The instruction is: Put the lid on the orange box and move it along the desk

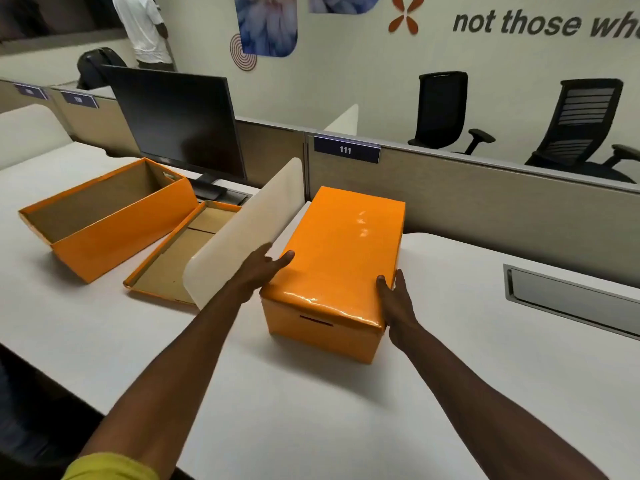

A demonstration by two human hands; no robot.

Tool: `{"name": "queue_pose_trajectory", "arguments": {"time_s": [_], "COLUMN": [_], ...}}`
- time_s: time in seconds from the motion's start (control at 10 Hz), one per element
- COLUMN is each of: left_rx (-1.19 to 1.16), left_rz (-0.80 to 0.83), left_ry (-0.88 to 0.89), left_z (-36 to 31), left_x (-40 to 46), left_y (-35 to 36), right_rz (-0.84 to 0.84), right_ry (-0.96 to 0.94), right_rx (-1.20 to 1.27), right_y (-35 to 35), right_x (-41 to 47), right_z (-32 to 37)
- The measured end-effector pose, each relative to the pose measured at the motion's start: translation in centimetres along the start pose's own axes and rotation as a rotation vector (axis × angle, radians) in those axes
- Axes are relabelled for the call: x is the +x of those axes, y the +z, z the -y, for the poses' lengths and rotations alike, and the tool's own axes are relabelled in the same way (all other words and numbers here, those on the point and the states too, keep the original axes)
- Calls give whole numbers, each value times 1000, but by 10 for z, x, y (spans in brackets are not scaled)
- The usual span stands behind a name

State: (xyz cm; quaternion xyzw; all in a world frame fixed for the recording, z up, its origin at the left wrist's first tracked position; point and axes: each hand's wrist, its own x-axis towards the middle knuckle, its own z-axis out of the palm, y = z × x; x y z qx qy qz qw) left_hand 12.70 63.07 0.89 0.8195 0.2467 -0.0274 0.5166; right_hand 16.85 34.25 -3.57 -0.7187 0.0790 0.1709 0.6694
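An orange box (322, 327) with its glossy orange lid (341, 251) fitted on top stands on the white desk (311, 410), right of a cream divider panel. My left hand (265, 268) presses against the lid's left side, thumb on top. My right hand (394, 299) clasps the lid's right edge near the front corner. Left of the divider, a second orange box (114, 233) stands open and empty, with its lid (180, 254) lying upside down beside it.
The cream divider panel (242, 230) stands between the two desk halves, close to my left hand. A dark monitor (176, 123) sits at the back left. A grey cable tray (571, 292) is set into the desk at right. Office chairs and a person stand beyond the partition.
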Motion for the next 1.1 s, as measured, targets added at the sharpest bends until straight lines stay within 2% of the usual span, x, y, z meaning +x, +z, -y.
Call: {"name": "queue_pose_trajectory", "arguments": {"time_s": [0.1,0.2,0.5,0.7,0.8,0.9,1.0,1.1], "left_rx": [-64,-19,43,42,151,344,623,693], "left_rz": [25,-4,-85,-60,-43,-98,-178,-161], "left_ry": [-95,-51,-11,-18,2,74,337,467], "left_z": [-5,-7,2,15,12,7,-20,-38], "left_x": [11,19,36,38,38,36,25,20], "left_y": [5,-4,-50,-49,-49,-47,-32,-16], "right_rz": [-73,-126,-84,-82,-17,-3,-93,-153], "right_ry": [-37,-74,-148,-108,-106,-176,-339,-418], "right_rx": [-23,-74,-126,-145,-170,-260,-508,-687], "right_y": [12,29,79,85,78,71,39,9], "right_x": [-1,-2,4,4,3,0,2,7], "right_z": [0,0,15,6,6,10,30,44]}}
